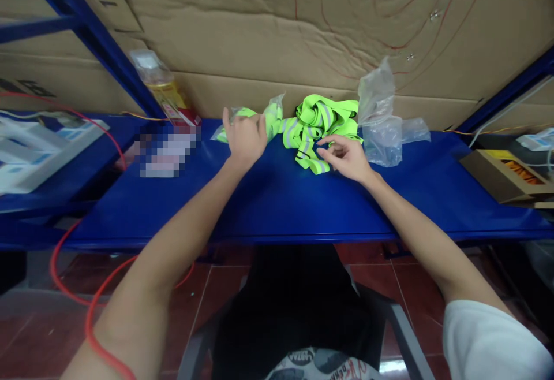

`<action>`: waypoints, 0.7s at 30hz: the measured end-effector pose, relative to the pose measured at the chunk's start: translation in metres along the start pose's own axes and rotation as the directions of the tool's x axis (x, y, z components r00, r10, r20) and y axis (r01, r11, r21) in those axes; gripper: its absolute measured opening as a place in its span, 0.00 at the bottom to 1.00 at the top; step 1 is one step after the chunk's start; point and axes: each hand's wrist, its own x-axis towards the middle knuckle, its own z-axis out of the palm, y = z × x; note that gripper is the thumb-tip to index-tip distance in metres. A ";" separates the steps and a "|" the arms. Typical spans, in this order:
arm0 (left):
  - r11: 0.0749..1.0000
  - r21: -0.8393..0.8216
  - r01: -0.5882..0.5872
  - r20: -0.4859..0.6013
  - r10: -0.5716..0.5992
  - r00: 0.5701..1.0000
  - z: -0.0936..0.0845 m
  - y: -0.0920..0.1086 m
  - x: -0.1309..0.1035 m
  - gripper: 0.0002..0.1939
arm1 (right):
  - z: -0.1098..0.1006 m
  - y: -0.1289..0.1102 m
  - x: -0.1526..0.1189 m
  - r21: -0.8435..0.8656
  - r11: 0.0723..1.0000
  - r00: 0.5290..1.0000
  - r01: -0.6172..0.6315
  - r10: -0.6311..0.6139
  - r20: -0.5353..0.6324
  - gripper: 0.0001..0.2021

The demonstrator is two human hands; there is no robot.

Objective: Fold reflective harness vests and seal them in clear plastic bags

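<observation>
My left hand (pixel 246 140) lies over a clear plastic bag with neon yellow-green reflective straps (pixel 272 119) inside. Its fingers are apart, and part of the bag is hidden beneath the palm. To the right is a loose, tangled heap of the same reflective straps (pixel 322 115), with silver-grey stripes and a few dark pieces. At the front right of this heap hovers my right hand (pixel 346 157), its fingers curved and a gap between thumb and forefinger. Beside the heap stand crumpled clear plastic bags (pixel 381 131).
Cardboard (pixel 259 33) lines the back of the blue table (pixel 303 212). A bottle with a yellow label (pixel 167 94) stands at the left, near a blurred-out patch (pixel 168 155). An open cardboard box (pixel 497 175) sits at the right. A red hose (pixel 90 322) loops by my left arm.
</observation>
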 end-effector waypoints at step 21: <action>0.581 -0.811 -0.068 -0.061 0.032 0.998 0.009 0.073 -0.030 0.31 | -0.006 0.007 0.001 -0.413 0.903 0.992 0.118 -0.085 0.097 0.34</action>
